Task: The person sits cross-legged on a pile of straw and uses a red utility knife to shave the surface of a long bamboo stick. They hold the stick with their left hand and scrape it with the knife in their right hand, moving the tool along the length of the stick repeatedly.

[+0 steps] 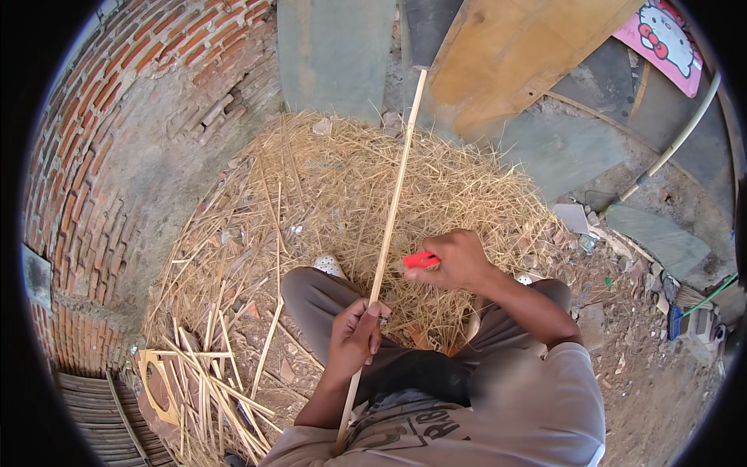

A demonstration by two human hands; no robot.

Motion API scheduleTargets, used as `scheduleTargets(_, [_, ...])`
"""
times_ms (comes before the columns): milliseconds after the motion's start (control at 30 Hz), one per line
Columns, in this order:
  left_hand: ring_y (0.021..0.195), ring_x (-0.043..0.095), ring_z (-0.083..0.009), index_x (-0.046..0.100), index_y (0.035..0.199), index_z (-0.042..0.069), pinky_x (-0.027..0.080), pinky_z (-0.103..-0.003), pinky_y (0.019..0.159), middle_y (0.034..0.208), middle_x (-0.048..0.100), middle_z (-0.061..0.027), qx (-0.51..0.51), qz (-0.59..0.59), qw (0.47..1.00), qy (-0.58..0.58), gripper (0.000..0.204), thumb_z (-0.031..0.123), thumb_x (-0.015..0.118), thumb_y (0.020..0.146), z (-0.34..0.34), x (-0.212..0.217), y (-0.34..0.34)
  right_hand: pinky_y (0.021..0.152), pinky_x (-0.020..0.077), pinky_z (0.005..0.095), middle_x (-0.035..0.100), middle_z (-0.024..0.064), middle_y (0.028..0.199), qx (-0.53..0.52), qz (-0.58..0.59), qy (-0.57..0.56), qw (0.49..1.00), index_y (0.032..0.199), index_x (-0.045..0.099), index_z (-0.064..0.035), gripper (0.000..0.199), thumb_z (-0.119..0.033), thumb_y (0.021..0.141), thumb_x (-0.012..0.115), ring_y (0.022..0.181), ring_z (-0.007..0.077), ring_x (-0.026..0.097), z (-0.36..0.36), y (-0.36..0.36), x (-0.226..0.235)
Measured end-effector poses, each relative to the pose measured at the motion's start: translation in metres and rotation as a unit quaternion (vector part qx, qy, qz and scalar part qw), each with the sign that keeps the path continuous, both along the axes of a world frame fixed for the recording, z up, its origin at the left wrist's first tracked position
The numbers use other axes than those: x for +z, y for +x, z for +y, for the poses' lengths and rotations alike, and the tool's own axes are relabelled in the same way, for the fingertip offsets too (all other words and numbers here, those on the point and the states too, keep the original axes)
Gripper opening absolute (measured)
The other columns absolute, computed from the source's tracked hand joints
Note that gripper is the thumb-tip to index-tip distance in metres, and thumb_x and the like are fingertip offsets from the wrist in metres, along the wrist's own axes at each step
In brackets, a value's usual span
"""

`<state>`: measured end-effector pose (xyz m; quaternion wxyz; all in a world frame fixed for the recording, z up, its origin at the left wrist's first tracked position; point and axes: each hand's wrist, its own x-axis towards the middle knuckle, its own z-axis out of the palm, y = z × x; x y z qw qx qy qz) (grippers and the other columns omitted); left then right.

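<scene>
A long pale bamboo strip (398,187) slants from my lap, beside my body, up past my knees toward the boards at the back. My left hand (356,335) is wrapped round its lower part, thumb lying along the top. To the right of the strip, my right hand (455,261) is closed on a red-handled knife (421,259). The knife's blade is blurred and hard to make out. A small gap shows between the knife and the strip. Straw-like shavings (327,179) cover the ground under and beyond my crossed legs.
Several cut bamboo strips (222,381) lie in a loose pile at my left. A brick wall (85,202) curves along the left side. Grey slabs (334,58) and a brown board (513,62) lean at the back. A pale pipe (681,140) stands at the right, near rubble (622,327).
</scene>
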<state>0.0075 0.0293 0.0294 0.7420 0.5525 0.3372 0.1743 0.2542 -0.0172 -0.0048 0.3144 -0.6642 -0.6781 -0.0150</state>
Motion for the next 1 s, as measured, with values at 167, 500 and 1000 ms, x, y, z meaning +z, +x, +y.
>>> scheduleTargets(167, [0.034,0.033,-0.0034,0.059,0.103,0.004,0.025,-0.02,0.035,0.049,0.044,0.0016,-0.015,0.02,0.999,0.031,0.026,0.025,0.043,0.104,-0.004,0.003,0.009,0.045,0.0445,0.0357,0.052,0.0053,0.05,0.032,-0.027,0.063,0.997,0.057,0.056,-0.01,0.061,-0.069,0.07,0.067,0.043,0.0242,0.056,-0.008,-0.025,-0.011])
scheduleTargets(500, [0.043,0.036,-0.0011,0.059,0.103,0.0,0.026,-0.02,0.042,0.05,0.042,0.0047,-0.022,0.043,0.997,0.063,0.025,0.02,0.042,0.104,-0.014,0.016,0.025,0.043,0.0423,0.0346,0.048,0.0039,0.046,-0.037,-0.059,0.1,0.993,0.055,0.054,-0.0109,0.064,-0.072,0.068,0.067,0.041,0.0221,0.053,-0.011,-0.008,0.001])
scheduleTargets(1000, [0.04,0.032,0.0,0.059,0.101,0.002,0.023,-0.02,0.038,0.049,0.041,0.0055,-0.02,0.04,0.994,0.102,0.025,0.019,0.041,0.103,-0.024,0.008,0.029,0.041,0.0411,0.0333,0.048,0.0017,0.043,-0.084,-0.117,0.122,0.982,0.05,0.051,-0.0127,0.068,-0.078,0.068,0.061,0.038,0.0194,0.051,0.012,0.037,-0.022])
